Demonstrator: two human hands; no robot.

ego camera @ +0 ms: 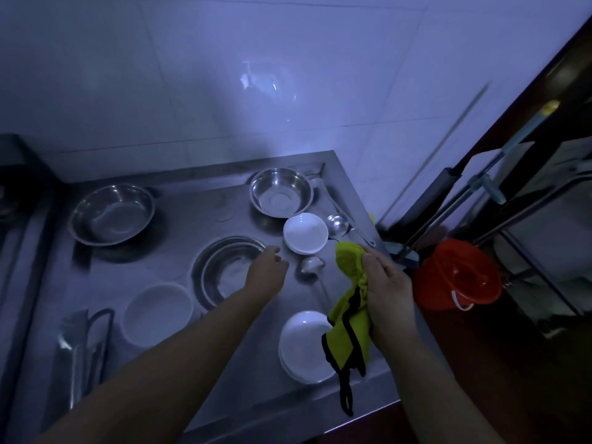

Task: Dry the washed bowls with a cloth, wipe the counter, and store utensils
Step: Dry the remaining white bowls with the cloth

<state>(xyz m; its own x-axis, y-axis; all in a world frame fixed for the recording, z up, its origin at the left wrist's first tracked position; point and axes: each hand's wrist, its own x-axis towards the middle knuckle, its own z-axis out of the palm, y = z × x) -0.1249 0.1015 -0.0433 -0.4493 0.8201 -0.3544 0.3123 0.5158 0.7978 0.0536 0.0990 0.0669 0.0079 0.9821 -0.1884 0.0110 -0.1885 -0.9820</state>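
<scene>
So this was at the steel bench [179, 225] in pretty dim bluish light. My right hand [389, 290] had its grip clamped around a bunched-up green cloth [350, 318] with black edging, and the loose end of it hung down over the front right part of the bench, partly covering a stack of white bowls [301, 346] sitting there upside down. My left hand [267, 272] was reaching out over the middle with fingers loosely curled and the grip apart, holding nothing, hovering right at the edge of a shallow metal dish [224, 269]. Just past my fingers there was another stack of white bowls [305, 232], right side up, and a ladle [337, 224] lay just beside those with its long handle running back toward the corner. Behind them sat a deeper metal bowl [281, 192], and a wide metal basin [112, 213] was over at the back left. One more white bowl [157, 314] sat near the front left, next to some metal thing with a dark handle that I honestly couldn't make out. Between my two hands lay a small lumpy object, too blurry to tell what. Off to the right, on the floor, stood a red bucket [458, 274] beside a wire rack [541, 219].
</scene>
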